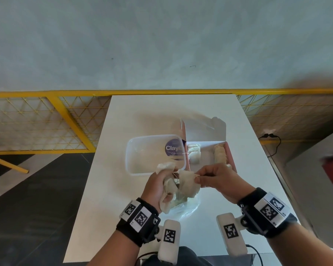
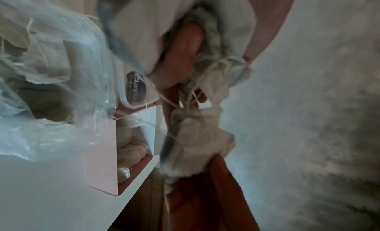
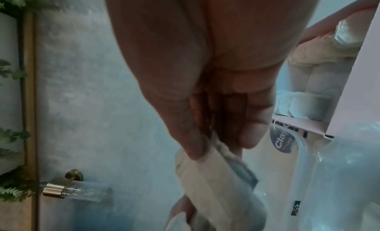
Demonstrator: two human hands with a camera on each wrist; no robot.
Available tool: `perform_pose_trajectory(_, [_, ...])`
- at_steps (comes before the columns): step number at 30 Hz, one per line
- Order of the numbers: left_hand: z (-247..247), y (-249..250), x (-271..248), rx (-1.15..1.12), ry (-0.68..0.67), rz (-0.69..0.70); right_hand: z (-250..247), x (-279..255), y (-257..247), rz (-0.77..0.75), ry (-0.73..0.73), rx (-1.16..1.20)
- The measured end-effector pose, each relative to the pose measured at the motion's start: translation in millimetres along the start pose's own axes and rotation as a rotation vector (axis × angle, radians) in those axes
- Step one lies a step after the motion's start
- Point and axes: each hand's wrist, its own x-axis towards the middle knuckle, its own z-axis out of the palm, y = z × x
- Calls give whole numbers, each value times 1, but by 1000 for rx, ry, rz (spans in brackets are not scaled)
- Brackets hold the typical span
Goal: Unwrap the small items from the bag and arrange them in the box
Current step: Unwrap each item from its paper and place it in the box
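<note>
Both hands are raised just above the white surface [image 1: 142, 116] at lower centre of the head view, wrists in black straps with white marker blocks. The left hand [image 1: 158, 189] is turned palm toward the right, its fingers [image 2: 183, 55] curled round a bunch of crumpled tea bags [image 1: 166, 186] whose strings [image 2: 213, 67] tangle between them; one bag sticks up above the knuckles. The right hand [image 1: 217, 178] reaches in from the right, thumb and forefinger pressed together, pinching the top edge of one tea bag [image 1: 187, 182] that hangs flat beside the left hand's bunch. In the right wrist view the thumb [image 3: 191, 141] lies along that bag [image 3: 218, 182] and the other fingers are folded behind it.

Under the hands, at lower centre, a clear plastic bag [image 1: 188, 208] lies crumpled on the surface; the left wrist view shows more pale bags inside it [image 2: 41, 58].

Just above the hands stands a clear plastic tub [image 1: 136, 148] with a purple round label [image 1: 173, 148]; I cannot tell whether anything lies in it. Touching its right side is an open pink box [image 1: 231, 156] with its white lid flap [image 1: 206, 131] standing up behind. Inside are two rows of tea bags set on edge: one against the left wall [image 1: 194, 153], one toward the right [image 1: 219, 153], with a bare white gap between.
</note>
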Motion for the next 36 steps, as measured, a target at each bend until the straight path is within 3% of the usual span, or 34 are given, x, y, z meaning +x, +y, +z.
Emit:
perform_pose_trajectory(3, [-10, 6, -2, -122, -48, -101, -7, -10, -12, -31, -101, -54])
perform_pose_trajectory(5, [-13, 7, -2, -54, -89, -92, -13, -16, -22, -29, -215, -127])
perform_pose_trajectory(11, [-5, 7, -2, 274, -99, 125, -16, -17, -38, -45, -332, -279])
perform_pose_trajectory(16, [1, 3, 0, 444, -136, 199, -6, -5, -38, -63, -233, -224])
perform_pose_trajectory(20, [2, 5, -5, 462, -241, 155, -7, 9, -31, -92, -95, -382])
perform_pose_trajectory(26, [1, 7, -11, 472, -307, 104, -9, 17, -22, -89, -60, -447])
perform_pose_trajectory(36, [-2, -4, 15, 465, -260, 117, -24, 18, -14, 23, 2, -275])
